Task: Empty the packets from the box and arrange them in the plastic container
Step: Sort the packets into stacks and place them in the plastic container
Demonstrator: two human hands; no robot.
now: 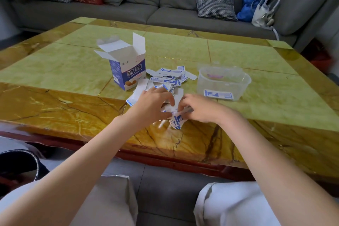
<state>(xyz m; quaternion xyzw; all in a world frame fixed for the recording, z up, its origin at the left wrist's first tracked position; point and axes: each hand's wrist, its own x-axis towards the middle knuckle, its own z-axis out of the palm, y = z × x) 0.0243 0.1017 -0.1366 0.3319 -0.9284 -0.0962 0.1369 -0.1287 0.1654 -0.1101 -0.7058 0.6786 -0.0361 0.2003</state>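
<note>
Both hands together on loose packets (167,79): left hand (153,105), right hand (199,108) pinching a stack (box (128,71) open, container (222,83) nearby).

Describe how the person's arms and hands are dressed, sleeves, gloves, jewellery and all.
Both forearms are bare right up to the bottom edge of the picture, with no sleeve in view. The left hand and the right hand wear no gloves. No watch, bracelet or ring shows on either. The nails are too small to judge.
</note>
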